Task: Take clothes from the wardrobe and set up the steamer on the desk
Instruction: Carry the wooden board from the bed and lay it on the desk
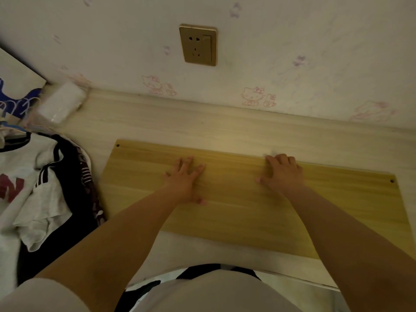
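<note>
Nearest the lens: a white shirt front [209,291] and two bare forearms reaching forward over the desk [157,118]. Left hand [185,179] flat on a yellow wooden board [247,199], fingers straight and slightly spread, holding nothing. Right hand [281,174] on the same board, near its far edge, knuckles raised and fingers somewhat bent, tips pressing down; whether curled over the edge, impossible to tell. Board lying flat on the pale desk, long side roughly parallel to the wall, a small hole in each far corner.

Clothes [33,183] heaped on the left end of the desk, just beside the board: a white tee with black trim and red lettering over dark garments, with what looks like a hanger [13,131] at the far end of the pile. So the wardrobe part seems done, or at least well begun.

No steamer anywhere in view. Gold wall socket [198,44] above the desk, nothing plugged in. A pack of white tissues [60,104] against the wall at far left.

Judged from this: clothes fetched, work surface being laid out, steamer not yet brought, placed or plugged in. Most of the setting-up likely remains.
</note>
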